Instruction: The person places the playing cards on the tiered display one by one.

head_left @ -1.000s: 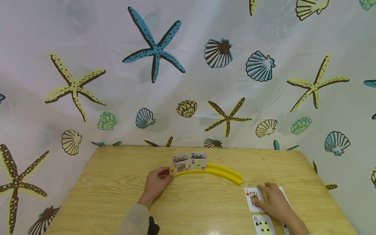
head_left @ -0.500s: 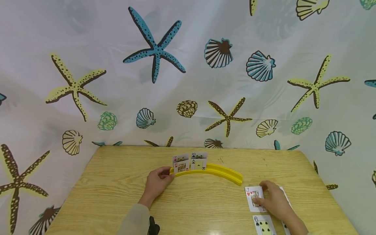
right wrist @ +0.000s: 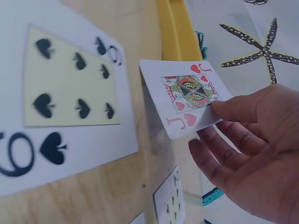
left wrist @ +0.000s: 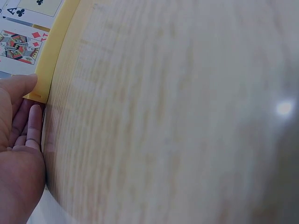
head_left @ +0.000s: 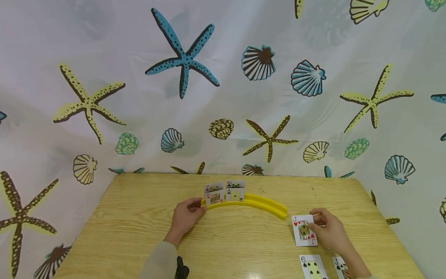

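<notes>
My left hand (head_left: 186,217) grips the left end of a curved yellow card holder (head_left: 263,202), its thumb (left wrist: 23,84) on the front edge. In that holder stand a king of diamonds (head_left: 214,198) and an ace of clubs (head_left: 235,195), with a seven (head_left: 213,187) and a ten (head_left: 235,183) behind them. Off to the right, my right hand (head_left: 331,230) pinches a jack of hearts (head_left: 304,231) by its right side, thumb on the face. The right wrist view shows this card (right wrist: 187,93) tilted and raised off the table.
Nearer me lie a six of spades (head_left: 313,266) and another jack (head_left: 342,267), partly covered by my forearm. A further black-suited card (right wrist: 170,200) shows below my right hand in the right wrist view. A patterned curtain (head_left: 223,97) hangs behind the wooden table (head_left: 223,240).
My right hand has lifted the jack of hearts off the table, moving it slightly up and away. More of the jack near my forearm is uncovered. The left hand and holder stay put.
</notes>
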A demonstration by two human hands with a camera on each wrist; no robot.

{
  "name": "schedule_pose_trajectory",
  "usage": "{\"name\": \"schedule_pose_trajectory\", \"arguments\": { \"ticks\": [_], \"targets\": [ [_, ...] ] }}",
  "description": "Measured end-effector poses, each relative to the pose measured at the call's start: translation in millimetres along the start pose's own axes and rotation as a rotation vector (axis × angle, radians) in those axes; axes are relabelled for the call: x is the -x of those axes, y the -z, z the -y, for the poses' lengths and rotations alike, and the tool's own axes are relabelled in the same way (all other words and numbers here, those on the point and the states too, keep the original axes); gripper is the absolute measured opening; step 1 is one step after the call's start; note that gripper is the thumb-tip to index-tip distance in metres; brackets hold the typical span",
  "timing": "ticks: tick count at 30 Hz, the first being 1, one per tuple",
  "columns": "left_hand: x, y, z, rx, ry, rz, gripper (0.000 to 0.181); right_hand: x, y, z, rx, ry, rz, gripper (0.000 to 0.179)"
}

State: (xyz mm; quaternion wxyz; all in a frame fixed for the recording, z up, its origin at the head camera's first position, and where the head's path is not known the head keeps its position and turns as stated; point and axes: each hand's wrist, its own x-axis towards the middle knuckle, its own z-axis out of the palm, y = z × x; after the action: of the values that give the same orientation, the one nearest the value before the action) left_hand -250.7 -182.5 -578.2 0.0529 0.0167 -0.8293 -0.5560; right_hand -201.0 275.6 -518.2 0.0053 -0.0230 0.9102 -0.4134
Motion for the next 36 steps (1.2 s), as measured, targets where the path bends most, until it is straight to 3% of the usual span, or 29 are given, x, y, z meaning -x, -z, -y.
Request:
{"name": "schedule_pose_trajectory", "arguments": {
  "ticks": [8,17,36],
  "targets": [
    [-0.1,-0.7,-0.2,0.004,-0.006,-0.005,0.037,-4.3,10,8,-0.001,0.056,-0.037,0.026],
    [0.8,0.0,-0.7,0.01,-0.004,0.001,0.038,-10.9,13,24,-0.046,0.058,-0.061,0.025],
    [2.1,1.3,-4.5,0.029,0.008,0.009,0.036,-33.8,-11,54,-0.151,0.151,-0.118,0.019]
  ]
}}
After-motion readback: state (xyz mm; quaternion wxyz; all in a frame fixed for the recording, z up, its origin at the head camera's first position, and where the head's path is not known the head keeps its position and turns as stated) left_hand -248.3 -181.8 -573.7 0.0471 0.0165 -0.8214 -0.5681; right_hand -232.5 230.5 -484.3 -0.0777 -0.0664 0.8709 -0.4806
